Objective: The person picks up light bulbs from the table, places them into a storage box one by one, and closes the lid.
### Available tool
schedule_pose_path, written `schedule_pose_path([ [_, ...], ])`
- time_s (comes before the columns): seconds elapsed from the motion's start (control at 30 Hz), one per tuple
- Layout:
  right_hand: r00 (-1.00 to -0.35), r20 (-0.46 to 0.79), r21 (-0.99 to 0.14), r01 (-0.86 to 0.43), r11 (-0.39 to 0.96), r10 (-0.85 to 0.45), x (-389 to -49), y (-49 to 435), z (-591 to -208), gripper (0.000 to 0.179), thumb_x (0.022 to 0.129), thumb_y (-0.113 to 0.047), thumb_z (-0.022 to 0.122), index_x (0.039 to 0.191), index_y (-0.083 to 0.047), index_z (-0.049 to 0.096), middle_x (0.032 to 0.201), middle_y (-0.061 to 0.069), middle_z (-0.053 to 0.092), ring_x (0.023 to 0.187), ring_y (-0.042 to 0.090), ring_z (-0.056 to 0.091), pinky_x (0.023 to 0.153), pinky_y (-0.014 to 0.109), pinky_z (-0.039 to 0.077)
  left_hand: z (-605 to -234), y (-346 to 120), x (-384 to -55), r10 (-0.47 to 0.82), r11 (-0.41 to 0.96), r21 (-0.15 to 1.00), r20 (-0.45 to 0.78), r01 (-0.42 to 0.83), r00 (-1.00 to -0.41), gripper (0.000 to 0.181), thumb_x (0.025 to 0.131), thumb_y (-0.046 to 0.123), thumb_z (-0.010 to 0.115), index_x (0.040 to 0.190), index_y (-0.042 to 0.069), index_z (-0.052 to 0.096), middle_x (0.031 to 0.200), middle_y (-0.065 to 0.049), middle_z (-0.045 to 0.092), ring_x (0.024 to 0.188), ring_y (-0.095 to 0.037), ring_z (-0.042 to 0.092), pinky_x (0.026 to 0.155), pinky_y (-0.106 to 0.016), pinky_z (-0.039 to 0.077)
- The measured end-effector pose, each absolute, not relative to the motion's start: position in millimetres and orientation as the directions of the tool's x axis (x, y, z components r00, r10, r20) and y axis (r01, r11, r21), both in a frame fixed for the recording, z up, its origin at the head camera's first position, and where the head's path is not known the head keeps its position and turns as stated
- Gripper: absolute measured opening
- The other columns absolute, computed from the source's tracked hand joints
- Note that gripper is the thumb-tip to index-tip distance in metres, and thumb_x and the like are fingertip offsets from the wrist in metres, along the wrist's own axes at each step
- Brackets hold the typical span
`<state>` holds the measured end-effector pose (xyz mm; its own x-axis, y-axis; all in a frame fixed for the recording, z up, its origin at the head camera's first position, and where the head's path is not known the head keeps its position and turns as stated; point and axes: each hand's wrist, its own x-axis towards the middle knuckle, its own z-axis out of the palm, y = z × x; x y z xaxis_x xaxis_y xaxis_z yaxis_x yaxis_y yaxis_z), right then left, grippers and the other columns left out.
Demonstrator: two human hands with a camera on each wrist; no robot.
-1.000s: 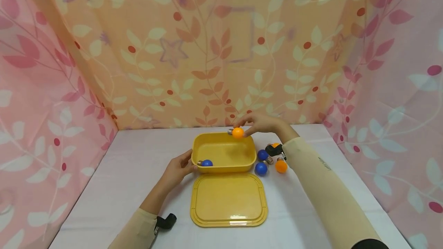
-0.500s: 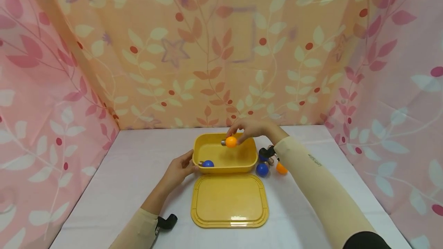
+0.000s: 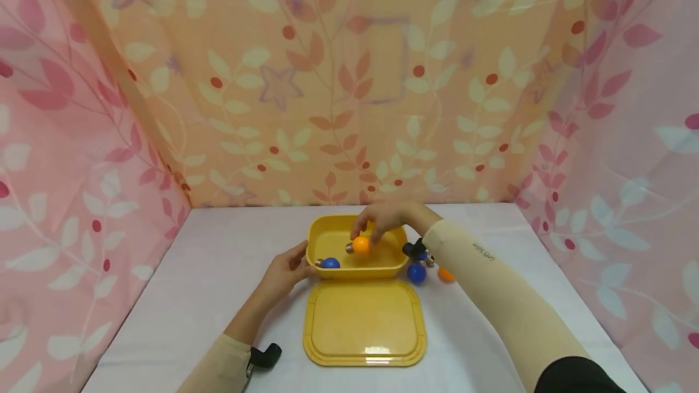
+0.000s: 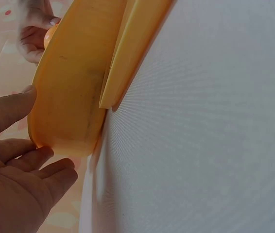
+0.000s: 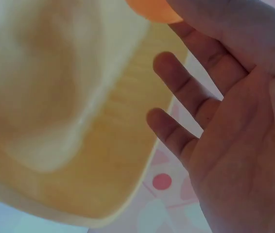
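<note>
My right hand [image 3: 384, 217] pinches an orange light bulb [image 3: 361, 245] between thumb and fingers, low inside the yellow box [image 3: 382, 272]. The bulb's metal base points left. In the right wrist view only the edge of the orange bulb [image 5: 157, 9] shows, and the other fingers [image 5: 169, 136] are spread loosely over the box. A blue bulb [image 3: 330, 263] lies in the box's front left corner. My left hand [image 3: 281, 275] touches the box's front left corner from outside. The left wrist view has its relaxed fingers [image 4: 40, 160] against the outer wall.
The yellow lid [image 3: 364, 323] lies flat just in front of the box. To the right of the box are a blue bulb [image 3: 417, 273] and an orange bulb [image 3: 446, 275], partly hidden by the right sleeve. Patterned cloth walls [image 3: 338, 77] stand behind and at both sides.
The right hand has carried the orange bulb from above the box's back rim down and slightly left into the box. The left hand has stayed at the front left corner.
</note>
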<state>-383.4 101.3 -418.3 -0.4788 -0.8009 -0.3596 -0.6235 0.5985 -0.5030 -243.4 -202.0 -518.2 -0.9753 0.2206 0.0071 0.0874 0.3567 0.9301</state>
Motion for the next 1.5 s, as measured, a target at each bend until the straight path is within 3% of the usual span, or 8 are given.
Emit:
schedule_pose_path([
  [0.17, -0.418, -0.419, -0.587, -0.553, 0.592, -0.806, -378.0, 100.6, -427.3, 0.037, 0.087, -0.014, 0.082, 0.12, -0.028, 0.075, 0.118, -0.008, 0.066, 0.125, 0.032, 0.052, 0.11, 0.05, 0.042, -519.6, -198.9, -243.2, 0.235, 0.356, 0.928, 0.022, 0.107, -0.972, 0.079, 0.092, 0.024, 0.079, 0.158, 0.01, 0.039, 0.161, -0.011, 0.043, 0.15, -0.03, 0.037, 0.12, -0.046, 0.034],
  [0.4, -0.419, -0.427, -0.568, -0.565, 0.598, -0.801, -375.7, 101.2, -435.8, 0.037, 0.086, -0.012, 0.081, 0.117, -0.032, 0.075, 0.113, -0.011, 0.066, 0.12, 0.027, 0.054, 0.102, 0.042, 0.045, -514.5, -197.3, -247.0, 0.233, 0.385, 0.916, 0.019, 0.111, -0.972, 0.078, 0.093, 0.025, 0.078, 0.159, 0.013, 0.039, 0.16, -0.008, 0.044, 0.149, -0.03, 0.038, 0.12, -0.046, 0.035],
  [0.63, -0.387, -0.429, -0.592, -0.562, 0.578, -0.816, -372.0, 97.6, -442.4, 0.041, 0.085, -0.013, 0.083, 0.124, -0.024, 0.074, 0.121, -0.002, 0.068, 0.121, 0.028, 0.054, 0.103, 0.04, 0.047, -514.0, -199.9, -245.2, 0.212, 0.387, 0.918, 0.006, 0.089, -0.977, 0.079, 0.092, 0.025, 0.079, 0.159, 0.012, 0.038, 0.16, -0.008, 0.044, 0.149, -0.029, 0.039, 0.12, -0.045, 0.035],
  [0.77, -0.423, -0.423, -0.562, -0.571, 0.598, -0.801, -369.5, 100.0, -436.1, 0.045, 0.085, -0.017, 0.084, 0.128, -0.025, 0.073, 0.129, 0.002, 0.066, 0.125, 0.028, 0.054, 0.106, 0.043, 0.046, -514.3, -200.2, -246.2, 0.233, 0.383, 0.916, 0.025, 0.116, -0.972, 0.08, 0.092, 0.028, 0.078, 0.159, 0.011, 0.037, 0.161, -0.009, 0.042, 0.15, -0.029, 0.038, 0.119, -0.045, 0.035],
  [1.03, -0.498, -0.306, -0.544, -0.608, 0.578, -0.811, -361.1, 117.6, -416.9, 0.047, 0.088, -0.016, 0.081, 0.133, -0.019, 0.069, 0.133, -0.006, 0.063, 0.128, 0.028, 0.053, 0.113, 0.053, 0.044, -516.1, -197.6, -242.9, 0.21, 0.37, 0.923, 0.026, 0.104, -0.977, 0.078, 0.092, 0.021, 0.078, 0.158, 0.01, 0.039, 0.16, -0.01, 0.044, 0.149, -0.03, 0.039, 0.119, -0.047, 0.035],
  [1.3, -0.607, -0.184, -0.573, -0.572, 0.586, -0.773, -332.3, 148.0, -406.2, 0.045, 0.09, -0.02, 0.08, 0.13, -0.035, 0.068, 0.138, -0.016, 0.061, 0.135, 0.017, 0.051, 0.118, 0.052, 0.04, -521.9, -198.8, -242.9, 0.222, 0.371, 0.921, 0.033, 0.116, -0.974, 0.079, 0.092, 0.028, 0.079, 0.159, 0.014, 0.039, 0.161, -0.007, 0.042, 0.15, -0.029, 0.038, 0.12, -0.048, 0.034],
  [1.5, -0.709, -0.058, -0.566, -0.556, 0.608, -0.703, -308.7, 174.6, -395.6, 0.045, 0.089, -0.019, 0.081, 0.13, -0.033, 0.069, 0.136, -0.016, 0.062, 0.137, 0.019, 0.049, 0.118, 0.053, 0.039, -522.0, -199.9, -242.1, 0.211, 0.394, 0.912, 0.029, 0.112, -0.977, 0.078, 0.092, 0.027, 0.079, 0.159, 0.015, 0.04, 0.16, -0.008, 0.044, 0.149, -0.031, 0.039, 0.118, -0.047, 0.037],
])
